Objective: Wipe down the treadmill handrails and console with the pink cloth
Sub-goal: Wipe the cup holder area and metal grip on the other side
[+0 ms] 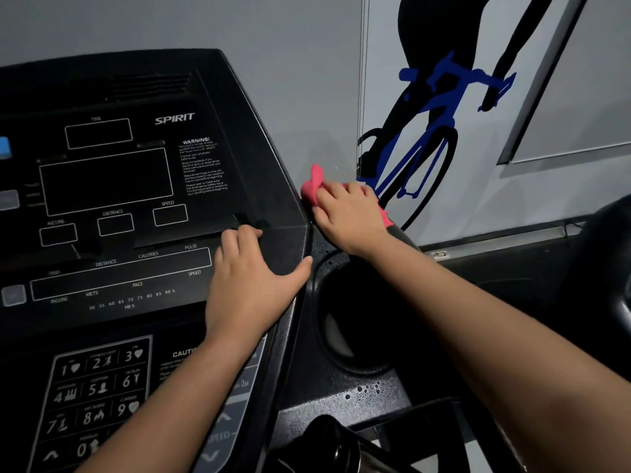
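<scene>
Pink cloth (312, 189) is bunched under the right hand (348, 216), which presses it against the right edge of the console (136, 186), just above the cup holder (355, 322). Soft, light and limp, it should fold round edges easily. A wad held under curled fingers, as here, looks the surest hold, so no loose tail drags. It is bright pink and crumpled, one corner poking up past the fingertips, another showing behind the wrist. The left hand (249, 285) grips nothing: it rests on the console near that edge, thumb spread, fingertips bent on a ledge.
</scene>
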A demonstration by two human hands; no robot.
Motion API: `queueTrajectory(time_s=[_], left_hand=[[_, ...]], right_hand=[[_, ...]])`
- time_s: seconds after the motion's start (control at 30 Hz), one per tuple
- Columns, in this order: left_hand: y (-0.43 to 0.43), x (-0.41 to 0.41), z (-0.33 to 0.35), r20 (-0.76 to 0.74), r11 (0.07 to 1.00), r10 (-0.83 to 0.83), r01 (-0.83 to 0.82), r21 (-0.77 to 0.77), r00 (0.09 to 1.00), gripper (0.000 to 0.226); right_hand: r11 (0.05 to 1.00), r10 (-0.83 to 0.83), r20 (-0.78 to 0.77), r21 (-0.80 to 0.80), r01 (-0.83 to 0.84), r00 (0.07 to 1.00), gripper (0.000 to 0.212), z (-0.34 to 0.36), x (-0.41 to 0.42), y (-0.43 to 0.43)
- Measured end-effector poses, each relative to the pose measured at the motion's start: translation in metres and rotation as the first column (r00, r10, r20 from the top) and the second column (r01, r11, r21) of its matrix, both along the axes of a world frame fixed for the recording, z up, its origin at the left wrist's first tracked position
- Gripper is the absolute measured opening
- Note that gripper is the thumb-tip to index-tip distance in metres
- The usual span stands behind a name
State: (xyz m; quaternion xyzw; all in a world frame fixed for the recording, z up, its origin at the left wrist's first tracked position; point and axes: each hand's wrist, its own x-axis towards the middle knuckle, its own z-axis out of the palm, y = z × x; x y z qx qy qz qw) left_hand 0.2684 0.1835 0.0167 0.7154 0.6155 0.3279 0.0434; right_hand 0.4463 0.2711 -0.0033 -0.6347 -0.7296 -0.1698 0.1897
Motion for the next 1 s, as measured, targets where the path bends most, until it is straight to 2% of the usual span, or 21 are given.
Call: queueTrajectory(time_s=[0.07,0.13,0.2,0.27,0.33,0.43,0.5,0.57,0.63,0.7,0.77,0.83,0.9,1.0], left_hand=[[0.001,-0.001,0.0,0.002,1.0,-0.003,0.003,0.005,1.0,0.071],[0.001,-0.001,0.0,0.004,1.0,-0.006,0.006,0.004,1.0,0.071],[0.001,-0.001,0.0,0.006,1.0,-0.007,0.007,-0.002,1.0,0.071],[0.001,-0.001,0.0,0.005,1.0,-0.008,0.008,-0.007,1.0,0.071],[0.001,0.0,0.0,0.002,1.0,-0.008,0.008,-0.008,1.0,0.071],[0.002,-0.001,0.001,-0.005,1.0,-0.002,0.002,-0.013,1.0,0.071],[0.001,-0.002,0.0,0.0,1.0,0.005,-0.005,-0.009,1.0,0.071],[0.0,-0.002,-0.001,0.005,1.0,0.004,-0.004,-0.006,1.0,0.071],[-0.001,-0.002,-0.001,0.002,1.0,0.0,0.0,-0.018,1.0,0.072],[-0.001,-0.002,-0.001,0.003,1.0,-0.007,0.007,-0.023,1.0,0.072],[-0.001,-0.002,-0.001,0.008,1.0,-0.007,0.007,-0.028,1.0,0.072],[-0.003,-0.001,0.0,0.008,0.999,-0.006,0.006,-0.034,1.0,0.071],[-0.003,0.0,0.0,0.007,1.0,-0.005,0.005,-0.027,1.0,0.07],[0.0,0.0,0.001,-0.004,1.0,0.001,-0.001,-0.028,1.0,0.069]], right_hand=[[0.985,0.161,0.05,0.059,-0.164,0.986,0.048,-0.008,0.018,-0.006],[0.967,0.256,-0.002,-0.001,-0.256,0.967,0.052,-0.012,0.042,-0.005],[0.967,0.195,-0.246,-0.114,-0.229,0.949,0.06,-0.01,0.056,0.0],[0.971,0.051,-0.433,-0.191,-0.147,0.9,0.059,-0.004,0.056,0.009],[0.972,-0.113,-0.386,-0.235,0.021,0.916,0.046,0.004,0.041,0.014],[0.977,-0.176,-0.121,-0.143,0.158,0.977,0.039,0.006,0.005,0.009],[0.998,-0.065,-0.054,-0.009,0.064,0.996,0.04,-0.003,-0.008,0.001],[0.996,0.084,-0.026,0.042,-0.082,0.996,0.046,-0.011,0.0,-0.009],[0.982,0.191,-0.005,-0.003,-0.191,0.982,0.05,-0.016,0.024,-0.014],[0.974,0.208,-0.122,-0.063,-0.216,0.971,0.055,-0.015,0.043,-0.014],[0.983,0.103,-0.372,-0.101,-0.15,0.922,0.053,-0.012,0.051,-0.015],[0.988,-0.053,-0.577,-0.151,-0.043,0.815,0.045,-0.016,0.054,-0.013],[0.973,-0.195,-0.628,-0.218,0.071,0.753,0.042,-0.017,0.052,-0.012],[0.934,-0.345,-0.554,-0.284,0.218,0.758,0.04,-0.006,0.034,-0.005]])
